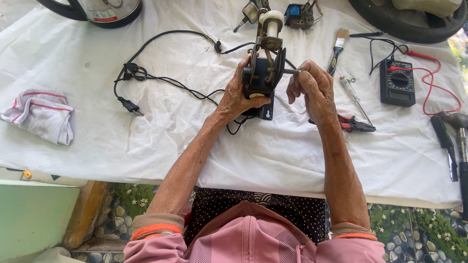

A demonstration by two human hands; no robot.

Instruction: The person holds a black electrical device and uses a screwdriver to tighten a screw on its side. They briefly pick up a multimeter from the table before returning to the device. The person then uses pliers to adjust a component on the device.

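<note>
Pink sleeves frame my view as my left hand point(239, 95) clasps the black metal-bracketed motor assembly point(263, 73) upright above the white cloth-covered table point(146, 141), while my right hand point(314, 90) pinches a thin metal shaft point(291, 71) that might slip if twisted hard.

multimeter point(397, 82) 1 | paintbrush point(338, 48) 1 | screwdriver point(354, 96) 1 | pliers point(355, 123) 1 | cloth point(41, 115) 1 | kettle point(100, 9) 1 | plug point(129, 105) 1

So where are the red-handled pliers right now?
In the head view, the red-handled pliers lie on the white cloth just right of the right hand, below the screwdriver and left of the multimeter.
</note>
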